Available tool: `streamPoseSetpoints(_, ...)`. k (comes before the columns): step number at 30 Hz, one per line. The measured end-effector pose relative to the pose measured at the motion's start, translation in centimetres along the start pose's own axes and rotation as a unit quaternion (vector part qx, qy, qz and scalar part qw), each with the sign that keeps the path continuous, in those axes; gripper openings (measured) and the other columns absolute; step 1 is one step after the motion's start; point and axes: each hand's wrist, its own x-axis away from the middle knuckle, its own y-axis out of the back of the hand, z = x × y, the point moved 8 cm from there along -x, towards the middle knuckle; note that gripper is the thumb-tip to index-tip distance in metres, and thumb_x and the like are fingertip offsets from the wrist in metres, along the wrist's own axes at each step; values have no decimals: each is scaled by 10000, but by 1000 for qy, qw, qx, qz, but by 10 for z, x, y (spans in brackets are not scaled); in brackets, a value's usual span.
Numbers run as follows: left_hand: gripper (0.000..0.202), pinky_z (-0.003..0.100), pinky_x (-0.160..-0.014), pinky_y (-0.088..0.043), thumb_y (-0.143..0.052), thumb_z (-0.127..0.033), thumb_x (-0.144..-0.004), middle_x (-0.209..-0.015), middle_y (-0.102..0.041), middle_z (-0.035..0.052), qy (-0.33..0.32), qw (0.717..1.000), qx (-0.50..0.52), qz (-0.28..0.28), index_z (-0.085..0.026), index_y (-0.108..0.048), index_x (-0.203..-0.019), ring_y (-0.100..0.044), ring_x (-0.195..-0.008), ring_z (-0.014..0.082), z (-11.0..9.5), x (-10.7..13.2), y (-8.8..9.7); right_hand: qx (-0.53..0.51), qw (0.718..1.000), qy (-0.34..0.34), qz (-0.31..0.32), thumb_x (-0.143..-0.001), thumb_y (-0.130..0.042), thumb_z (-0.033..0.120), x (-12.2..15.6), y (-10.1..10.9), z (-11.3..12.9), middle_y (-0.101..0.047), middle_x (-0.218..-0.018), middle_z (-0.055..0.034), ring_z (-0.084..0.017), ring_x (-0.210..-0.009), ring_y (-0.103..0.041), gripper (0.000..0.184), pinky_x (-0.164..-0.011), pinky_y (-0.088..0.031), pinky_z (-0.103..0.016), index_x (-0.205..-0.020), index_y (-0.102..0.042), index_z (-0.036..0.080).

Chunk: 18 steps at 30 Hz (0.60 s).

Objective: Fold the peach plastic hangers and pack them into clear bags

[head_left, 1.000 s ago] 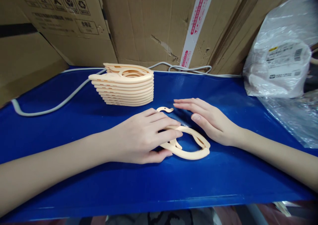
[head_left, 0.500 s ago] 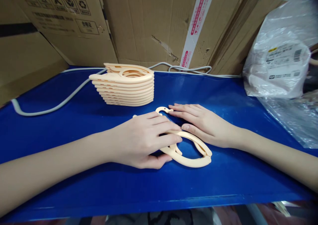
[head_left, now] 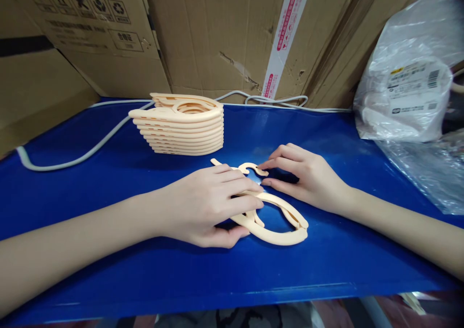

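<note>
Holding the cream hanger (head_left: 268, 234) clamped, the left hand (head_left: 212, 205) could let it skid if pressure eases; whether the right hand's (head_left: 306, 174) grip pinches the hook (head_left: 250, 165), I cannot tell.

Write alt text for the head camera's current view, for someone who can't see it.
A person's left hand lies over a cream looped piece on a blue tabletop, while the right hand is at one end of a small cream hook beyond it. A stack of similar cream pieces stands farther back, before cardboard, with a plastic-wrapped package at right.
</note>
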Motion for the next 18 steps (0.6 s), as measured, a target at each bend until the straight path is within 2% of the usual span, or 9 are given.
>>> streamPoseSetpoints(8,248,365,-960,-495,-593,-256,-893,-1199,-681,119,5,1000,9,9,-131,-644,-1101,-627,-1110,241,1,1,-1,9,999,-36,-8,-976,-558,268,-1,0,-7,-639,-942,-77,-220,-874,-581,132,-760,-492,-370,-944,-651,182)
streamPoseSetpoints(11,252,371,-947,-502,-595,-253,-888,-1200,-678,122,8,1000,11,12,-133,-636,-1105,-629,-1111,244,1,1,0,-39,996,-80,-24,-980,-552,283,0,3,-15,-647,-928,-61,-209,-856,-591,110,-751,-488,-362,-957,-613,195)
streamPoseSetpoints(14,258,360,-932,-502,-588,-234,-875,-1211,-674,123,13,1000,13,19,-132,-634,-1107,-632,-1106,243,0,1,-1,-138,977,-147,-72,-984,-550,355,3,8,-30,-661,-922,-41,-194,-835,-623,139,-748,-508,-337,-984,-583,221)
streamPoseSetpoints(18,284,367,-930,-492,-590,-208,-846,-1222,-671,123,13,1000,14,22,-115,-637,-1111,-629,-1101,249,0,1,0,-278,925,-199,-163,-979,-552,392,8,15,-48,-670,-885,-22,-185,-822,-658,158,-771,-548,-333,-979,-535,234)
